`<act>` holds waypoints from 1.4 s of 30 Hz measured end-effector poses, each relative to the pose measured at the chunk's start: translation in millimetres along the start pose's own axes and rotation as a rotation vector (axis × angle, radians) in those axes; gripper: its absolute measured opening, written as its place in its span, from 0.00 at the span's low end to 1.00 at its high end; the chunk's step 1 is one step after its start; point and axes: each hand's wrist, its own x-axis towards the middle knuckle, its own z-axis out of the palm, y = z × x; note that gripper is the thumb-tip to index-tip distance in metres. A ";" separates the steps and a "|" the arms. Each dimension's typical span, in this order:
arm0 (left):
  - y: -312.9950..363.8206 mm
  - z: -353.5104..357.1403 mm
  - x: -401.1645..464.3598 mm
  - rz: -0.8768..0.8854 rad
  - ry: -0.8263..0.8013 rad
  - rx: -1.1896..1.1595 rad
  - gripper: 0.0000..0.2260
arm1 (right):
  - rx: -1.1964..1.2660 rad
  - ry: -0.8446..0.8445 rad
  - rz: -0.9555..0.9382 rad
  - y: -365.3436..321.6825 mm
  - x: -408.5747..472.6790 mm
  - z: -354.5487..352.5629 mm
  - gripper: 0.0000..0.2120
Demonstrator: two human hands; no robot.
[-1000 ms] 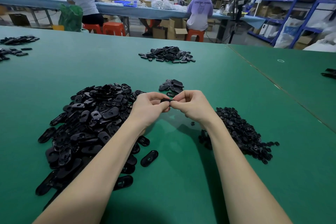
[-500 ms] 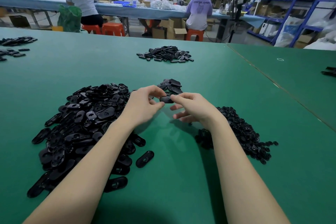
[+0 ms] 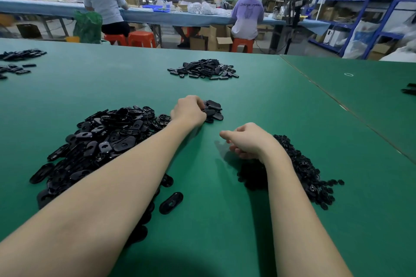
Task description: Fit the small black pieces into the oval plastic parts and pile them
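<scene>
Step in hand: judged as the piling stage; one fitted oval part being set onto the small finished pile (image 3: 213, 110) at the far middle of the green tabletop (image 3: 270, 105).
Left hand (image 3: 189, 111): reached forward over the tabletop, knuckles up, forearm stretched along the right edge of the large heap.
Left fingers (image 3: 199, 103): curled down and closed on a black oval plastic part (image 3: 206, 110) at the near edge of the small pile; released or not, could not be told.
Right hand (image 3: 249, 140): held low above the tabletop, just left of the heap of small black pieces (image 3: 304, 168), thumb pointed left.
Right fingers (image 3: 238, 153): loosely curled under the palm; nothing seen in them, underside hidden.
Supply of oval parts: large loose heap of black oval plastic shells (image 3: 99, 141) on the left, one stray shell (image 3: 171, 203) lying apart near the left forearm.
Supply of small pieces: dense heap on the right, partly hidden by the right wrist.
Next move, as judged: release of the fitted part on the pile, then one fresh shell from the left heap and one small piece from the right heap, pinched singly, not in clumps.
Progress, as judged: early; finished pile small, both supply heaps large.
Other stock: further pile of black parts (image 3: 202, 69) well beyond, untouched.
</scene>
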 end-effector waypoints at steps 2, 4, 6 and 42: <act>-2.1 -2.0 -1.9 0.035 0.008 -0.005 0.08 | -0.031 -0.008 -0.040 -3.3 -0.9 3.4 0.14; -3.8 -7.1 -6.1 0.088 -0.016 -0.068 0.08 | -0.070 -0.016 -0.080 -6.9 -2.5 6.5 0.13; -5.0 -14.9 -15.2 0.129 -0.034 -0.167 0.05 | -0.101 -0.037 -0.113 -9.7 -4.5 9.0 0.13; -42.5 -67.7 -80.4 0.064 -0.432 -0.513 0.14 | -0.228 -0.236 -0.417 -34.3 -25.4 16.6 0.06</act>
